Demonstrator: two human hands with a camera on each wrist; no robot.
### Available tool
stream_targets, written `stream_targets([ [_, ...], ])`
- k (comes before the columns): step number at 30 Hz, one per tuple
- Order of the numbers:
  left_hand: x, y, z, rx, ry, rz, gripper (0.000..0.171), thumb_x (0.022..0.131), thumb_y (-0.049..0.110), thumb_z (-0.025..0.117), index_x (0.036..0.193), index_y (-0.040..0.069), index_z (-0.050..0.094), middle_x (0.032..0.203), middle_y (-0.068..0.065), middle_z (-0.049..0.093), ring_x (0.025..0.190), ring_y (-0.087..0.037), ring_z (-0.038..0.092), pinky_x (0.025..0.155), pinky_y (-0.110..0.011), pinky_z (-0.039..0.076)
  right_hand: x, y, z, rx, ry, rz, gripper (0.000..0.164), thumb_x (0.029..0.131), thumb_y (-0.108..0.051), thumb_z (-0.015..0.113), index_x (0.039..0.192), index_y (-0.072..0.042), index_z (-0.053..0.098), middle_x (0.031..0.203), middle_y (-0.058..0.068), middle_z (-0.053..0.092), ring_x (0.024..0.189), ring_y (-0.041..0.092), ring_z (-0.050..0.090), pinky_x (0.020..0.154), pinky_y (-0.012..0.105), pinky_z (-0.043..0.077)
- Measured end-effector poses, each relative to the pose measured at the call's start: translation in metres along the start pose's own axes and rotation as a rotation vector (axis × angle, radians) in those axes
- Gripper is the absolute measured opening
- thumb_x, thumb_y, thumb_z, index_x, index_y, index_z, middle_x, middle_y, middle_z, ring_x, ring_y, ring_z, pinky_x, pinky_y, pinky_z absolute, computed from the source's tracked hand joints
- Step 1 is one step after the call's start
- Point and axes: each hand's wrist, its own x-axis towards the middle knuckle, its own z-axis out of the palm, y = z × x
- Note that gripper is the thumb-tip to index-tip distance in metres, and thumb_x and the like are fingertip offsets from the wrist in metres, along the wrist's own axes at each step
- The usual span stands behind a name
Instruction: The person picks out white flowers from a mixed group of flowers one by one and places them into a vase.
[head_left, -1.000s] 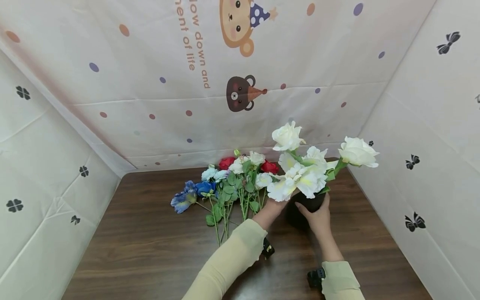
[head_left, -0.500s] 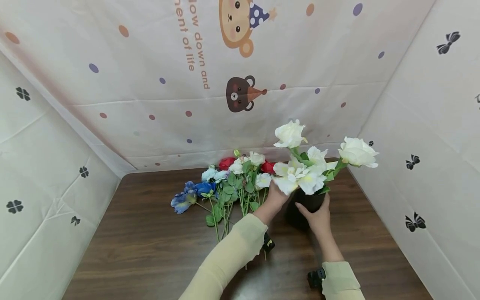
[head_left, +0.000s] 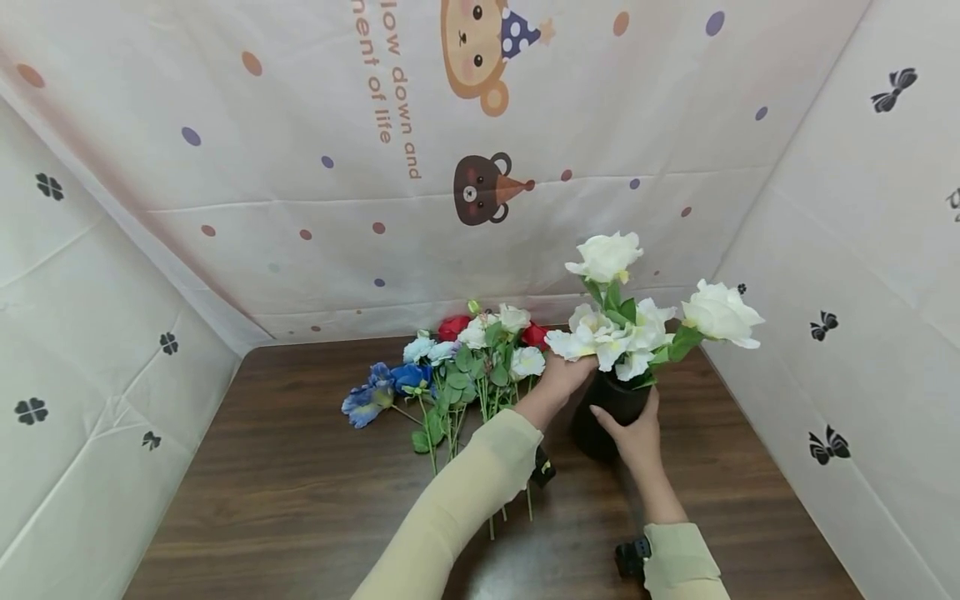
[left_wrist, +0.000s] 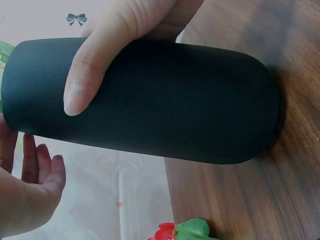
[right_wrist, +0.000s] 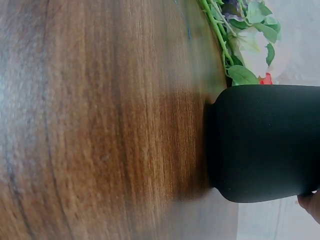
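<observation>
A black vase (head_left: 611,408) stands on the table, tilted a little, with white flowers spreading from its mouth. My right hand (head_left: 637,429) grips its side; in the left wrist view the thumb (left_wrist: 85,80) lies across the vase wall. My left hand (head_left: 562,383) is at the rim, just under a white ruffled flower (head_left: 588,337). In the left wrist view its fingers (left_wrist: 30,157) are loosely bent beside the rim, and any contact with a stem is out of sight. Two white roses rise above, one upper (head_left: 606,257) and one at right (head_left: 720,312).
Left of the vase lies a bunch of artificial flowers (head_left: 472,367) with stems toward the front: blue, pale blue, white and red blooms. The brown wooden table (head_left: 300,517) meets patterned cloth walls (head_left: 300,167) at the back and sides.
My left hand has moved up and right toward the rim. The upper white rose and the ruffled flowers have shifted right and more upright. The right hand keeps its grip on the vase.
</observation>
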Motion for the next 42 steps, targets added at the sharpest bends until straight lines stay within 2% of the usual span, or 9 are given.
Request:
stream_targets([
  [2,0.002,-0.002,0.001,-0.081,-0.005,-0.038,0.053,0.087,0.004,0.075,0.138,0.008,0.063,0.141,-0.01,0.065,0.133,-0.025,0.061,0.109,-0.032,0.051,0.0,0.0,0.001,0.005,0.007,-0.011,0.108,0.089,-0.02,0.078,0.165,-0.013,0.003,0.168,0.025,0.022,0.154,0.043,0.026,0.124,0.062,0.024],
  [7,0.003,-0.007,-0.001,-0.144,-0.044,-0.117,0.057,0.087,0.013,0.081,0.141,0.014,0.062,0.143,-0.005,0.064,0.134,-0.022,0.06,0.109,-0.035,0.052,0.0,0.002,0.003,0.013,0.017,-0.021,0.107,0.088,-0.018,0.079,0.165,-0.013,0.005,0.167,0.025,0.023,0.153,0.043,0.027,0.123,0.061,0.024],
  [14,0.003,-0.017,-0.009,-0.239,-0.117,-0.108,0.054,0.09,0.008,0.075,0.142,0.011,0.059,0.146,-0.007,0.061,0.133,-0.018,0.058,0.109,-0.032,0.05,0.001,0.003,0.004,0.014,0.014,-0.009,0.108,0.088,-0.019,0.079,0.165,-0.012,0.003,0.168,0.025,0.021,0.154,0.043,0.025,0.124,0.061,0.023],
  [21,0.005,-0.02,-0.015,-0.38,-0.126,-0.094,0.052,0.09,-0.003,0.069,0.141,0.003,0.06,0.145,-0.014,0.061,0.123,-0.014,0.059,0.098,-0.026,0.051,0.002,0.003,0.005,0.005,0.026,-0.014,0.108,0.087,-0.018,0.079,0.165,-0.01,0.005,0.166,0.027,0.025,0.152,0.044,0.028,0.123,0.061,0.025],
  [24,0.007,-0.019,-0.015,-0.364,-0.113,-0.099,0.052,0.09,0.0,0.072,0.14,0.006,0.061,0.143,-0.013,0.063,0.122,-0.016,0.062,0.093,-0.026,0.053,0.002,0.002,0.006,0.008,0.028,-0.016,0.107,0.087,-0.018,0.079,0.165,-0.01,0.006,0.165,0.028,0.027,0.151,0.044,0.029,0.122,0.061,0.026],
  [27,0.008,-0.018,-0.015,-0.309,-0.113,-0.111,0.054,0.09,0.005,0.076,0.141,0.01,0.061,0.144,-0.01,0.063,0.126,-0.018,0.062,0.096,-0.027,0.055,0.001,0.001,0.006,0.014,0.025,-0.018,0.107,0.087,-0.018,0.079,0.165,-0.011,0.007,0.165,0.027,0.027,0.151,0.043,0.029,0.122,0.061,0.025],
  [34,0.006,-0.011,-0.01,-0.269,-0.084,-0.18,0.053,0.089,0.011,0.079,0.14,0.015,0.063,0.143,-0.007,0.064,0.133,-0.023,0.061,0.107,-0.038,0.054,0.001,0.0,0.005,0.036,0.014,-0.023,0.107,0.088,-0.018,0.079,0.165,-0.012,0.006,0.167,0.025,0.025,0.153,0.042,0.028,0.123,0.061,0.025],
  [39,0.005,-0.008,-0.007,-0.222,-0.066,-0.196,0.053,0.088,0.014,0.081,0.138,0.017,0.065,0.141,-0.004,0.066,0.131,-0.021,0.061,0.106,-0.037,0.054,0.0,-0.002,0.002,0.042,0.02,-0.011,0.108,0.087,-0.017,0.08,0.165,-0.012,0.005,0.167,0.025,0.025,0.152,0.042,0.028,0.123,0.061,0.025],
  [42,0.005,-0.008,-0.006,-0.197,-0.068,-0.175,0.051,0.088,0.014,0.081,0.136,0.017,0.066,0.14,-0.003,0.067,0.13,-0.019,0.062,0.107,-0.036,0.053,-0.001,-0.003,0.0,0.039,0.014,-0.007,0.108,0.088,-0.017,0.079,0.165,-0.013,0.004,0.168,0.024,0.023,0.153,0.042,0.026,0.123,0.062,0.024],
])
